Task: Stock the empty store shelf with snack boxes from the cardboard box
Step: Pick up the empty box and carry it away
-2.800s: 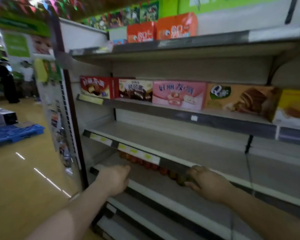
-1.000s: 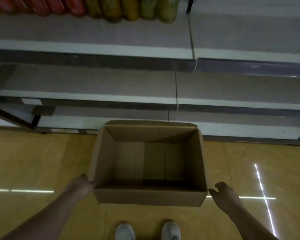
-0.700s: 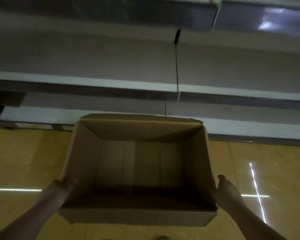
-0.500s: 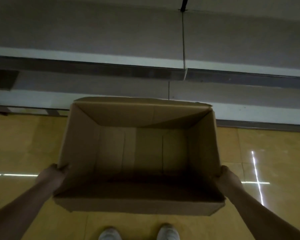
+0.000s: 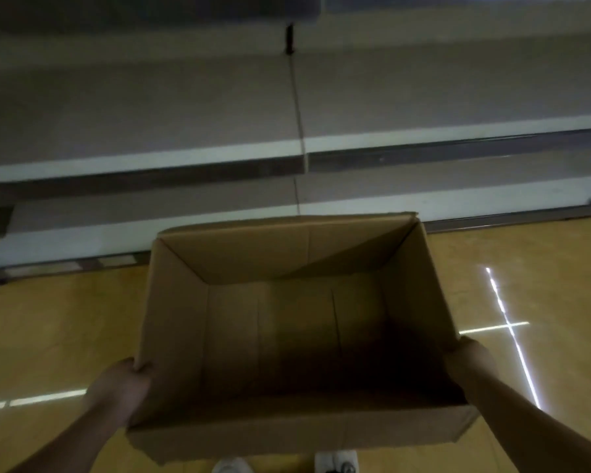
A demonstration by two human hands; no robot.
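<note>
Cardboard box point(image 5: 287, 336) fills the lower middle of the frame, open at the top, and we see right down to its bare bottom flaps: no snack boxes show inside. We hold it by its two short sides, seemingly lifted off the floor, though the dim picture leaves that uncertain. Our left hand point(image 5: 116, 387), at the lower left, curls round the near left corner, with the fingers going behind the wall out of view. Our right hand point(image 5: 468, 363), at the lower right, lies against the right wall near its top edge; how its fingers lie we cannot tell, since the wall and the shadow hide them.

We judge the box to be light, as it seems empty, and fairly stiff along its folded corners but soft in the middle of each wall. The walls will likely bow if we squeeze there, so the firmest hold is low at the corners or under the bottom edge. The surface is dry and matte and should not slip.

Across the upper half of the frame run the store shelf point(image 5: 151, 107) boards, grey with pale front edges, and the stretch we see carries nothing. The yellow floor point(image 5: 48, 319) shows at left and right, with bright light streaks, and the toes of white shoes point(image 5: 335, 460) peep out at the bottom edge below the box.
</note>
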